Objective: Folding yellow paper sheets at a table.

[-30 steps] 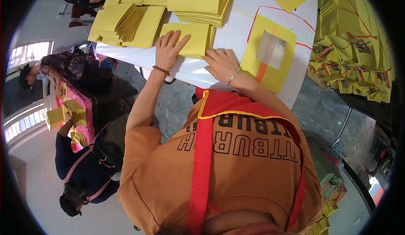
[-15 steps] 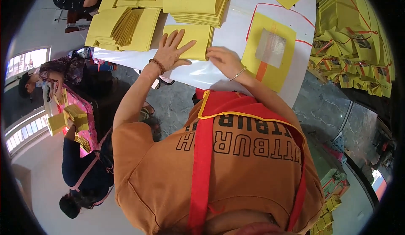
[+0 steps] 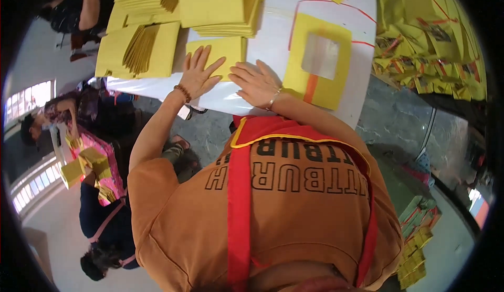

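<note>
My left hand (image 3: pixel 198 77) lies with its fingers spread on a small stack of folded yellow paper (image 3: pixel 231 48) at the table's near edge. Flat at the stack's right side, with fingers stretched out, is my right hand (image 3: pixel 257 86); its fingertips reach the paper's near right corner. Neither hand grips anything. Beyond the stack stands a taller pile of folded yellow paper (image 3: pixel 212 3). To the right of my right hand lies a yellow sheet (image 3: pixel 296 64) bearing a pale silvery rectangle (image 3: pixel 320 56) and an orange strip.
More fanned yellow paper (image 3: pixel 160 45) covers the white tabletop's (image 3: pixel 268 35) left side. Bundled yellow paper (image 3: pixel 430 40) is heaped at the far right. Two people work at a pink-covered table (image 3: pixel 107 158) on the left. Green packages (image 3: pixel 417 213) sit at lower right.
My right hand has opened flat and moved left against the stack. My left hand stays spread on the paper. The whole view has shifted slightly.
</note>
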A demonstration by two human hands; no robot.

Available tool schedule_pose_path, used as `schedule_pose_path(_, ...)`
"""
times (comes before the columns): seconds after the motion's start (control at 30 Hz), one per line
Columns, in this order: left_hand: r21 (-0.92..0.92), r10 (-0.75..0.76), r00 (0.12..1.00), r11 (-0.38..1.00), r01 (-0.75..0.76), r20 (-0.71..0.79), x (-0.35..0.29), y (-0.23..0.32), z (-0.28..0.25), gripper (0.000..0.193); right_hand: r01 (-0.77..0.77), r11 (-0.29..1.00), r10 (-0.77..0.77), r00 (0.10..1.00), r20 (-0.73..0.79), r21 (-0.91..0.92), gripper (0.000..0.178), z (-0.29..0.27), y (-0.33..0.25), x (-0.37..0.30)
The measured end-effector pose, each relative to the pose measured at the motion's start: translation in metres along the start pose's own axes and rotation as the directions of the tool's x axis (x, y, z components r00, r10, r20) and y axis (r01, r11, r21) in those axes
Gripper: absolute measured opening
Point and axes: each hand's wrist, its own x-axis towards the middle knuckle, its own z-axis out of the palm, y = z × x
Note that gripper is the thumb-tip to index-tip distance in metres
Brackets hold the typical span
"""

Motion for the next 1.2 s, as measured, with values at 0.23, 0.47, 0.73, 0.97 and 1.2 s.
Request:
schedule_pose_path(0.23, 0.008, 0.009, 0.995, 1.0, -0.009, 0.095, 0.012, 0.002, -0.04, 0.052, 0.0, 0.982, 0.051, 0.963, -0.266, 0.191, 0.038, -0.04, 0.03, -0.046)
schedule_pose_path(0.47, -0.117, -0.055, 0.984, 0.99, 0.075, 0.171, 0.025, 0.008, -0.056, 0.047, -0.289, 0.942, 0.235, 0.93, -0.281, -0.17, 0.025, -0.079, 0.105, -0.142)
schedule_pose_path(0.73, -0.181, 0.063, 0.975, 0.978, -0.102, -0.213, 0.061, 0.063, -0.063, 0.027, -0.319, 0.948, 0.298, 0.886, -0.356, 0.0, 0.023, -0.053, 0.116, -0.152)
schedule_pose_path(0.97, -0.323, 0.352, 0.889, 0.839, -0.439, -0.293, 0.093, 0.157, -0.024, 0.036, -0.347, 0.936, 0.342, 0.857, -0.387, 0.058, 0.021, -0.044, 0.115, -0.149)
schedule_pose_path(1.2, -0.332, 0.429, 0.879, 0.814, -0.476, -0.209, 0.1, 0.154, -0.019, 0.024, -0.334, 0.915, 0.401, 0.821, -0.407, 0.228, 0.02, -0.038, 0.125, -0.149)
